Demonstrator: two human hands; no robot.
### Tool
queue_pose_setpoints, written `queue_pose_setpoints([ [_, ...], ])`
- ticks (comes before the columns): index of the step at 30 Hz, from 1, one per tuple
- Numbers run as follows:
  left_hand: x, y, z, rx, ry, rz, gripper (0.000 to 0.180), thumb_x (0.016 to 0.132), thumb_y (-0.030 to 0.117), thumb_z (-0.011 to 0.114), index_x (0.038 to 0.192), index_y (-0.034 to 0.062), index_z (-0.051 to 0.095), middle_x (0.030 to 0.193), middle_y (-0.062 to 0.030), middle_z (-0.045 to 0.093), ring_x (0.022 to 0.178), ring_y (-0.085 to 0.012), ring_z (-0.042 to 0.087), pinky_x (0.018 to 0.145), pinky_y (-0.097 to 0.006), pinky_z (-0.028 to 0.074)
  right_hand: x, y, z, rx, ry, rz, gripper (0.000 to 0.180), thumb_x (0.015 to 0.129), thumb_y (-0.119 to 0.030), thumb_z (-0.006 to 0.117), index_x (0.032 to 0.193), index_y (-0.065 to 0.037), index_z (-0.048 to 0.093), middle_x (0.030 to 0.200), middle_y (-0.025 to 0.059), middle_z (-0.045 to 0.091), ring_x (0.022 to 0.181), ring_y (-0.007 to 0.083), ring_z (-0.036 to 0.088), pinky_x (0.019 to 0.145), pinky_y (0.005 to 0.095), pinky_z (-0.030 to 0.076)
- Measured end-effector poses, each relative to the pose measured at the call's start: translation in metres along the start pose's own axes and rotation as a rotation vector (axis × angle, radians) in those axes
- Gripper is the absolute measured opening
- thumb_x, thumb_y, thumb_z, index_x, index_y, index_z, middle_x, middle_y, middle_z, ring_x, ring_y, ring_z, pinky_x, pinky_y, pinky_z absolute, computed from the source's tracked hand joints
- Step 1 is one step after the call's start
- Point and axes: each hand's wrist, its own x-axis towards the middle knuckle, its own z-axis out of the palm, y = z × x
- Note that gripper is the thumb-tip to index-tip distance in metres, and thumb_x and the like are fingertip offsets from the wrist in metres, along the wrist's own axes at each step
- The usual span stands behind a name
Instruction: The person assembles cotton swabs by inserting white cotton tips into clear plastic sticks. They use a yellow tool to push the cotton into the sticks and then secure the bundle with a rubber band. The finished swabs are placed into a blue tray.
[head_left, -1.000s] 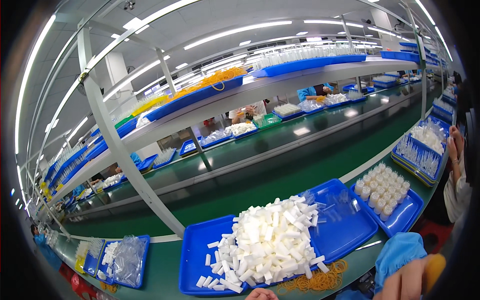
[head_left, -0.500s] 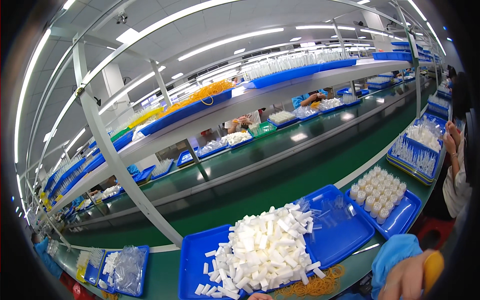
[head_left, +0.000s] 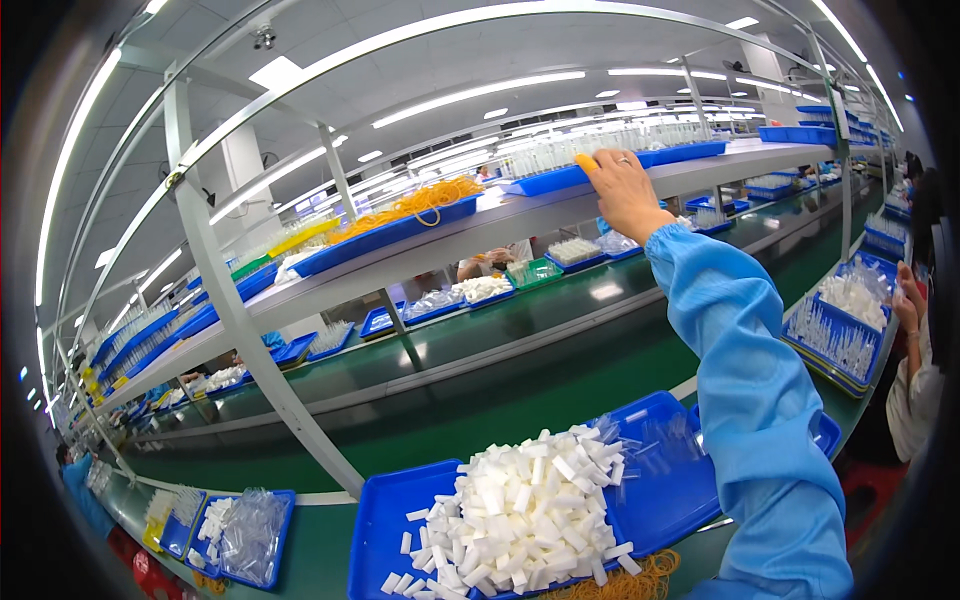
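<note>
My right hand (head_left: pixel 627 190), in a light blue sleeve (head_left: pixel 757 390), is raised to the upper shelf. It is at the front rim of a long blue tray (head_left: pixel 553 181) holding upright clear tubes (head_left: pixel 560 150). The yellow-covered digit stands apart from the other fingers, whose tips are partly hidden; I see nothing held. My left hand is out of view. Below lies a heap of short white blocks (head_left: pixel 530 500) across two blue trays (head_left: pixel 385 510). Several clear plastic tubes (head_left: pixel 655 440) lie at the right of the heap, with orange rubber bands (head_left: pixel 640 578) at its front edge.
A slanted white post (head_left: pixel 260 350) rises left of the heap. Another blue tray (head_left: pixel 398 229) of rubber bands sits on the shelf. A green conveyor belt (head_left: pixel 520 400) runs behind the bench. At the right edge are a co-worker's hands (head_left: pixel 908 300) near trays of parts.
My right hand has gone from the lower right up to the shelf tray, its sleeve now covering the tray of white-filled tubes. The fingers at the lower edge have left the view.
</note>
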Motion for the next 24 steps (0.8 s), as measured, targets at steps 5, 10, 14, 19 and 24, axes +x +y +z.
queue_pose_setpoints([
  [5,0.003,0.016,-0.009,0.064,0.096,0.07,0.012,0.092,0.013,0.056,0.1,0.0048,0.053,0.092,-0.0063,0.056,0.085,-0.0184,0.056,0.078,-0.033,0.048,0.005,0.022,0.023,-0.075,0.06,-0.106,0.017,0.075,-0.002,0.054,0.09,-0.008,0.06,0.091,0.0118,0.057,0.09,0.0296,0.059,0.077,0.039,0.05],
  [10,0.007,0.042,-0.051,0.318,0.389,0.287,0.013,0.089,0.015,0.057,0.089,0.0025,0.054,0.081,-0.0077,0.057,0.078,-0.0168,0.056,0.073,-0.03,0.046,0.019,0.002,0.022,-0.217,-0.013,-0.159,0.042,0.071,-0.005,0.067,0.111,-0.012,0.06,0.115,0.0119,0.054,0.102,0.0321,0.056,0.087,0.0416,0.046],
  [14,0.015,0.051,-0.069,0.465,0.431,0.292,0.007,0.088,0.008,0.059,0.09,0.0015,0.058,0.083,-0.0052,0.061,0.079,-0.0129,0.057,0.075,-0.027,0.045,0.019,0.05,0.046,-0.143,-0.16,-0.09,0.051,0.075,-0.005,0.067,0.124,-0.016,0.053,0.115,0.0085,0.053,0.103,0.0297,0.057,0.085,0.0403,0.047],
  [19,0.01,0.063,-0.089,1.047,0.541,0.449,0.023,0.078,0.017,0.069,0.094,0.0028,0.061,0.088,-0.0072,0.062,0.087,-0.0193,0.057,0.081,-0.034,0.044,-0.005,0.005,0.022,0.144,0.15,-0.134,0.054,0.078,-0.002,0.064,0.129,-0.016,0.05,0.117,0.0085,0.056,0.1,0.0286,0.059,0.087,0.0378,0.048],
  [24,0.026,0.081,-0.103,1.797,0.254,0.598,0.056,0.062,0.042,0.078,0.104,0.0075,0.065,0.103,-0.0081,0.062,0.103,-0.0312,0.052,0.092,-0.044,0.037,-0.056,-0.203,-0.07,0.906,-0.247,-0.389,0.041,0.081,-0.01,0.064,0.121,-0.008,0.055,0.107,0.0113,0.059,0.092,0.0284,0.059,0.082,0.0366,0.048],
])
